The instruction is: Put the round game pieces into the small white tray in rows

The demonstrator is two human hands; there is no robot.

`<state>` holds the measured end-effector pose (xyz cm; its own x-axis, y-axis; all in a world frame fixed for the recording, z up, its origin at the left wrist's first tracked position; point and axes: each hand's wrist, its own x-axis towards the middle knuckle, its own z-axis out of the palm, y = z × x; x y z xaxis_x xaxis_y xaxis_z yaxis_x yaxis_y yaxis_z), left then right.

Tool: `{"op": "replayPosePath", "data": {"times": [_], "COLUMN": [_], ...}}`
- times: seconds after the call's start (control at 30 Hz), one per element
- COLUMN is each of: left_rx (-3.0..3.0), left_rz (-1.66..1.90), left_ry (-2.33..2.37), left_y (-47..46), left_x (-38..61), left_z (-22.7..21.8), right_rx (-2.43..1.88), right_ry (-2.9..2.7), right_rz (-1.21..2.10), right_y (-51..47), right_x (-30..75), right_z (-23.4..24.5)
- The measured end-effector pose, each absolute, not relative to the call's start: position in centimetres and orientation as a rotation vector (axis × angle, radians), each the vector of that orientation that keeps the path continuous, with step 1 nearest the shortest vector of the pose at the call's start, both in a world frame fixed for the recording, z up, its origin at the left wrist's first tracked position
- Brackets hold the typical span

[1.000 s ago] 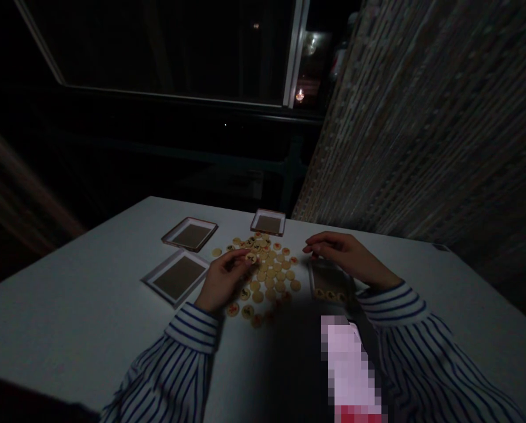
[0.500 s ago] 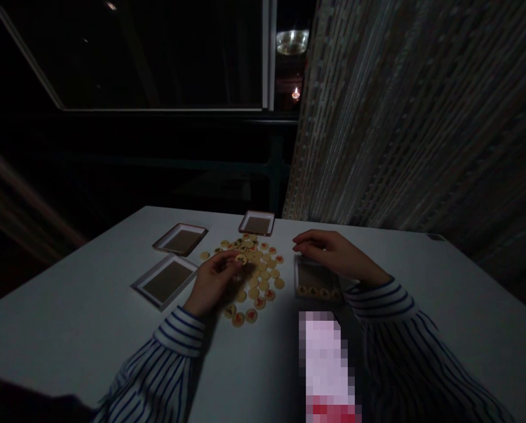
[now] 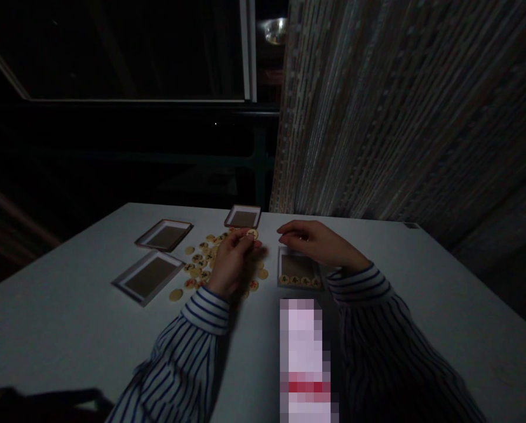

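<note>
My left hand (image 3: 231, 261) pinches a round Chinese chess piece (image 3: 252, 234) with a dark mark between thumb and fingertips. It is raised above a loose pile of chess pieces (image 3: 200, 263), some with red or dark characters, others plain side up, and it hides part of the pile. My right hand (image 3: 318, 242) hovers at the far edge of a shallow tray (image 3: 295, 264). Its fingers are loosely curved, thumb a little apart, with nothing visible in them. Along the near side of that tray runs a row of chess pieces (image 3: 300, 281).
Left of the pile lie two shallow trays, a pale-rimmed one (image 3: 148, 279) and a brown-edged one (image 3: 166, 235). Another tray (image 3: 243, 216) is at the table's far edge. A string curtain (image 3: 355, 117) hangs behind the white table (image 3: 60, 311). A pixelated patch (image 3: 304, 352) covers something near me.
My left hand has moved right and farther off with the chess piece, toward my right hand. The pile looks spread differently, with more dark-marked pieces showing. The view has shifted slightly right.
</note>
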<state>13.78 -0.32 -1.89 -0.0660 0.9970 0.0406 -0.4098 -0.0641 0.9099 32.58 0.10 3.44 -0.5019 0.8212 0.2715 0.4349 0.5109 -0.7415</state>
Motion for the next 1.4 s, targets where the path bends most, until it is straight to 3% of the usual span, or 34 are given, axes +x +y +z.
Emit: {"op": "replayPosePath", "data": {"times": [0.4,1.4], "left_rx": [0.788,0.827], "left_rz": [1.360,1.329], "left_ry": [0.925,0.962], "left_y": [-1.2,-1.7], "left_x": [15.7,15.8], "left_z": [-5.3,-5.3], "right_rx": [-1.189,-1.293], "right_ry": [-2.198,-2.319], "right_rz": [0.729,0.707], "right_y": [0.9,0.7], "right_x": [32.6,30.6], "right_z": [2.5,1.1]}}
